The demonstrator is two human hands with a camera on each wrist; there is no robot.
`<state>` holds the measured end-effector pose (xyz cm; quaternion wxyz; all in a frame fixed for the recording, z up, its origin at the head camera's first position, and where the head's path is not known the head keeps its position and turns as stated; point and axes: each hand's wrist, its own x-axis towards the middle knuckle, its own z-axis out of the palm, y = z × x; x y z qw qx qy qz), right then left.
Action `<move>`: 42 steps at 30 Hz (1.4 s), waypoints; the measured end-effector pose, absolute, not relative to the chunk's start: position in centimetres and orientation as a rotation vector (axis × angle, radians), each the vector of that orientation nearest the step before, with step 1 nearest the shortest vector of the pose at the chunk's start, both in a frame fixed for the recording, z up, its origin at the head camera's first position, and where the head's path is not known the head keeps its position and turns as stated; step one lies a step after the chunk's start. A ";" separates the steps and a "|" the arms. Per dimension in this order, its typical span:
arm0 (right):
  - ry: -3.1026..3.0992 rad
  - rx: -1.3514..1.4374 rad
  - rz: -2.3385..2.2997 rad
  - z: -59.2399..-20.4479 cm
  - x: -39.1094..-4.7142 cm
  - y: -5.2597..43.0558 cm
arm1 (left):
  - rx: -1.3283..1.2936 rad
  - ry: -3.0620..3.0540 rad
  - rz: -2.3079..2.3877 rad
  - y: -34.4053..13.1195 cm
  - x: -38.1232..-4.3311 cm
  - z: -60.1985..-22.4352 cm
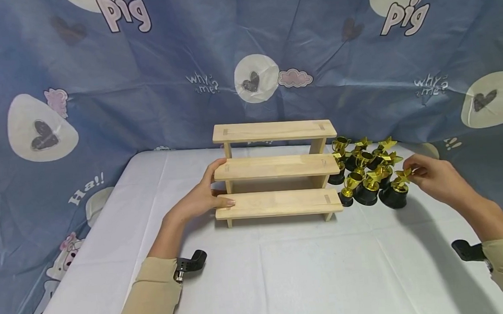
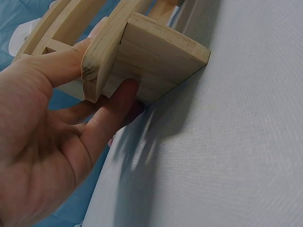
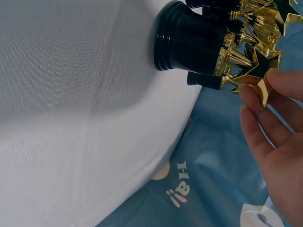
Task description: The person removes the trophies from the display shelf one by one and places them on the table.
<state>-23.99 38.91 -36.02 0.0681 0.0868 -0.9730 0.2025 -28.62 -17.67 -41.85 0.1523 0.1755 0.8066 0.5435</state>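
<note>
A three-tier wooden display stand stands upright at the back middle of the white table. My left hand holds its left end, with the thumb over the lowest step and a finger at the middle step. The left wrist view shows that hand curled about the end of a wooden step. On the right, my right hand pinches one point of the gold star on a black-based trophy. In the right wrist view, thumb and fingers meet on the star; the black base looks upright on the table.
Several more small gold trophies, some with cups and some with stars, cluster against the stand's right end. Behind the table hangs a blue printed cloth. White cloth covers the tabletop.
</note>
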 end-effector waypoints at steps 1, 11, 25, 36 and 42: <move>-2.936 0.260 0.609 -36.0 -24.0 38.9 | 0.502 2.317 1.557 -17.7 -28.6 -41.8; -2.953 0.279 0.546 -36.2 -23.7 38.8 | 0.530 2.291 1.580 -17.6 -29.0 -42.3; -2.949 0.365 0.465 -36.7 -23.9 39.1 | 0.502 2.320 1.558 -17.4 -29.1 -42.5; -2.927 0.217 0.619 -36.5 -23.4 38.8 | 0.500 2.336 1.521 -17.4 -29.1 -42.9; -2.894 0.194 0.629 -35.5 -23.8 37.0 | 0.456 2.443 1.441 -17.9 -28.3 -42.4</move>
